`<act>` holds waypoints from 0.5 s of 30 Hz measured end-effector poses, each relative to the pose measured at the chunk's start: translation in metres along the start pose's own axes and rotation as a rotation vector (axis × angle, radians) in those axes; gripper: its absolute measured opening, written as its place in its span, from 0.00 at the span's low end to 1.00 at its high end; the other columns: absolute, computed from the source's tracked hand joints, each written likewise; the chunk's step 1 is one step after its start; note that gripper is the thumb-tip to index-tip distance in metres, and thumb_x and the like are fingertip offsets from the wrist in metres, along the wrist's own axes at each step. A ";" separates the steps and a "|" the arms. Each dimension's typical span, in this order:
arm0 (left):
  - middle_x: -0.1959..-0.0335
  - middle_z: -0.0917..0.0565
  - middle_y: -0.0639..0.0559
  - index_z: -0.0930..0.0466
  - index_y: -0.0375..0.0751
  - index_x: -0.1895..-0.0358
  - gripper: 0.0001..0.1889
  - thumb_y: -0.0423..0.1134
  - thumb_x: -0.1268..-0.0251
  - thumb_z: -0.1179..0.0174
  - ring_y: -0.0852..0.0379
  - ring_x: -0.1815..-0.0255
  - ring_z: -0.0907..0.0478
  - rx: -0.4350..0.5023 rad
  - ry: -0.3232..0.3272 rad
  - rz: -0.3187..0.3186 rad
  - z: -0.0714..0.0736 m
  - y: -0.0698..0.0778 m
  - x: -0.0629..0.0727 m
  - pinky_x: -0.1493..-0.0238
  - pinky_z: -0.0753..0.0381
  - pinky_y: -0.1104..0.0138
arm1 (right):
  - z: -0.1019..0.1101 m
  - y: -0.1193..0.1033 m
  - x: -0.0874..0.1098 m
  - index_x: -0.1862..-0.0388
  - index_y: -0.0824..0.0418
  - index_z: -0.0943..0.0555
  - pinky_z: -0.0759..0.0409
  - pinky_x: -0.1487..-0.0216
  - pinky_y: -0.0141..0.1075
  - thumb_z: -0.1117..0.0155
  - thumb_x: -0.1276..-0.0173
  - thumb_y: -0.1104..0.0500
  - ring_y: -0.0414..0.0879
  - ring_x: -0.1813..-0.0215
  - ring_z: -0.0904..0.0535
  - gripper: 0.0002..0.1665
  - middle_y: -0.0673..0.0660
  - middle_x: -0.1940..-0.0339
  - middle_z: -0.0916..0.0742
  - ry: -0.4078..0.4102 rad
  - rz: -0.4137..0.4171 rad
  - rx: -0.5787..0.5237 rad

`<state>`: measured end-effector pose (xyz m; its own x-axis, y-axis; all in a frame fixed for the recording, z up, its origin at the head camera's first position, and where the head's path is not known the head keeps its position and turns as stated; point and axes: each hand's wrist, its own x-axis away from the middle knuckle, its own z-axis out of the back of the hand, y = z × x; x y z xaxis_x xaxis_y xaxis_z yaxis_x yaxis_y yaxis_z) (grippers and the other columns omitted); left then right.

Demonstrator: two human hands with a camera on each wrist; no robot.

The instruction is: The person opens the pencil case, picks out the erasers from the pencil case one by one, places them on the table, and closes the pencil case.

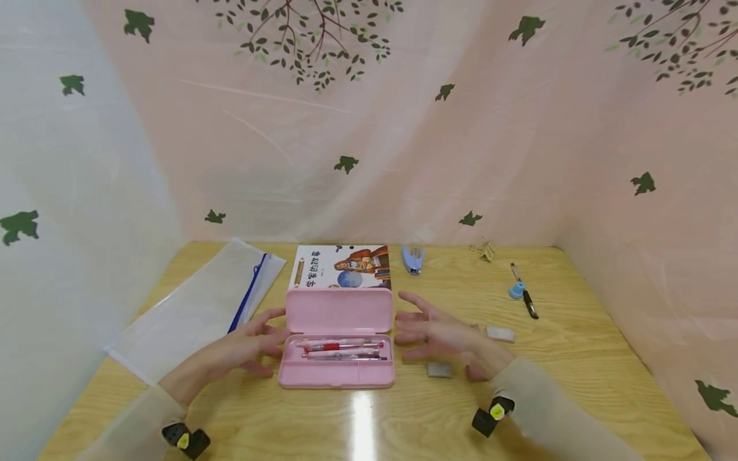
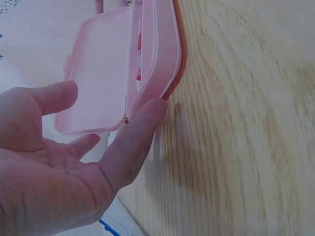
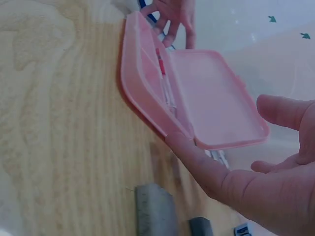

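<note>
A pink pencil case (image 1: 339, 310) lies on the table with its lid raised. Several pens (image 1: 340, 347), one with a red part, lie in its long back compartment; the front compartments hold nothing visible. At the case's left end is my left hand (image 1: 242, 349), fingers spread and slightly bent. My right hand (image 1: 441, 333) is at the other end, fingers apart. In both wrist views the fingers reach the case's end near its hinge; whether they touch it I cannot tell. Neither hand grips anything. A grey block (image 3: 156, 209) lies below my right hand.
A clear zip pouch (image 1: 190, 307) lies left, and an illustrated book (image 1: 352, 266) lies behind the case. Further right are a blue stapler (image 1: 412, 261), binder clips (image 1: 486, 251), a small blue object (image 1: 517, 291), a black pen (image 1: 530, 304) and a whitish block (image 1: 500, 333). Cloth walls surround the table.
</note>
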<state>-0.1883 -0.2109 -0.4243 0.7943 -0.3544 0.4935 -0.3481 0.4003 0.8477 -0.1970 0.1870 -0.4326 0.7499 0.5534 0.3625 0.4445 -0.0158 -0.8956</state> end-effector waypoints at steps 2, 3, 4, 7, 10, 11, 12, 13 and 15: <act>0.34 0.29 0.34 0.50 0.51 0.20 0.37 0.53 0.24 0.43 0.44 0.46 0.20 -0.007 0.005 0.002 0.000 0.000 0.001 0.54 0.14 0.49 | -0.002 0.004 -0.002 0.15 0.47 0.60 0.27 0.36 0.61 0.45 0.21 0.60 0.70 0.29 0.34 0.47 0.73 0.22 0.43 -0.025 -0.006 -0.018; 0.34 0.28 0.34 0.50 0.52 0.20 0.38 0.54 0.24 0.43 0.44 0.46 0.20 -0.008 0.008 0.004 0.000 0.000 0.001 0.54 0.14 0.49 | -0.003 0.005 -0.003 0.15 0.46 0.59 0.27 0.36 0.61 0.45 0.21 0.59 0.69 0.29 0.33 0.46 0.72 0.22 0.41 -0.036 -0.007 -0.018; 0.35 0.28 0.34 0.49 0.52 0.20 0.38 0.55 0.24 0.43 0.44 0.46 0.20 -0.009 0.010 0.006 0.001 0.000 0.001 0.54 0.14 0.49 | -0.004 0.006 -0.004 0.16 0.45 0.58 0.27 0.36 0.61 0.46 0.20 0.59 0.69 0.29 0.32 0.45 0.72 0.23 0.38 -0.042 -0.007 -0.017; 0.37 0.24 0.36 0.49 0.51 0.20 0.38 0.56 0.24 0.43 0.43 0.46 0.19 -0.007 0.007 0.006 0.002 0.000 0.002 0.54 0.15 0.48 | -0.005 0.008 -0.005 0.16 0.44 0.55 0.28 0.35 0.61 0.47 0.19 0.57 0.68 0.29 0.32 0.42 0.70 0.25 0.33 -0.052 -0.005 -0.015; 0.38 0.21 0.38 0.49 0.51 0.20 0.37 0.57 0.24 0.44 0.43 0.45 0.19 0.009 0.003 0.001 0.003 0.000 0.002 0.54 0.15 0.48 | -0.004 0.009 -0.005 0.16 0.47 0.51 0.28 0.34 0.59 0.46 0.19 0.55 0.67 0.29 0.31 0.40 0.69 0.25 0.31 -0.044 -0.007 -0.022; 0.38 0.21 0.38 0.49 0.50 0.20 0.37 0.58 0.24 0.46 0.43 0.45 0.19 0.020 0.002 -0.002 0.004 0.001 0.002 0.54 0.15 0.48 | -0.004 0.009 -0.005 0.16 0.48 0.50 0.28 0.34 0.58 0.45 0.20 0.54 0.66 0.29 0.30 0.40 0.69 0.25 0.31 -0.039 -0.006 -0.023; 0.38 0.21 0.38 0.48 0.49 0.20 0.37 0.61 0.24 0.49 0.42 0.44 0.19 0.033 0.004 -0.004 0.005 0.001 0.002 0.54 0.15 0.48 | -0.004 0.009 -0.004 0.17 0.50 0.50 0.28 0.34 0.58 0.44 0.20 0.53 0.66 0.29 0.30 0.40 0.69 0.25 0.31 -0.038 -0.001 -0.024; 0.38 0.21 0.38 0.47 0.48 0.20 0.38 0.64 0.24 0.51 0.42 0.44 0.19 0.051 0.005 -0.006 0.006 0.000 0.001 0.54 0.15 0.48 | -0.004 0.010 -0.004 0.17 0.52 0.49 0.28 0.33 0.57 0.44 0.20 0.52 0.66 0.29 0.30 0.40 0.70 0.25 0.31 -0.036 0.003 -0.026; 0.37 0.22 0.36 0.45 0.45 0.22 0.41 0.70 0.26 0.56 0.40 0.43 0.19 0.100 0.008 -0.008 0.007 0.000 0.002 0.55 0.15 0.48 | -0.004 0.011 -0.003 0.17 0.56 0.48 0.29 0.32 0.56 0.43 0.20 0.51 0.67 0.29 0.30 0.40 0.71 0.25 0.33 -0.036 0.016 -0.027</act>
<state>-0.1907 -0.2175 -0.4220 0.8009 -0.3506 0.4854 -0.3896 0.3105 0.8671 -0.1922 0.1823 -0.4425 0.7394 0.5821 0.3383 0.4459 -0.0470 -0.8938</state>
